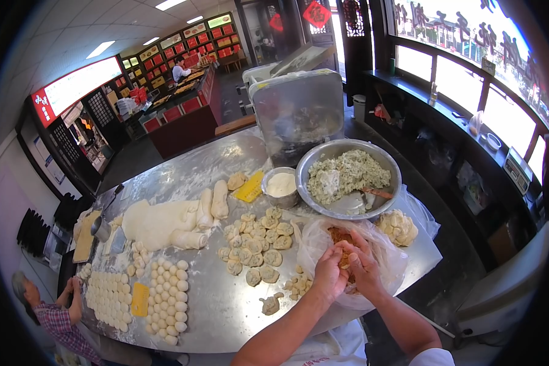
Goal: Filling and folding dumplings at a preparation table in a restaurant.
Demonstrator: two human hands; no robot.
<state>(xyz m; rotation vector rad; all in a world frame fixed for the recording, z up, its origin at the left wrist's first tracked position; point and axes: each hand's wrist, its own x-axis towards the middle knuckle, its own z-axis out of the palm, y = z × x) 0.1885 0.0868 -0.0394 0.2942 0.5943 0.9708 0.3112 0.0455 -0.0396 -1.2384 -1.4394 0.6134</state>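
My left hand and my right hand meet over a clear plastic bag of reddish-brown crumbly filling. Between the fingers of both hands is a small piece of dough, mostly hidden. Close by on the left lie small dough lumps and a greyish dough scrap. Flattened stuffed dough rounds cluster farther left. Behind the bag a wide steel bowl holds pale green chopped filling and a wooden-handled scoop.
The steel table carries a dough sheet, dough balls, yellow scrapers, a flour pot and a dough mass. A metal-sided machine stands behind. Another person works at the left end.
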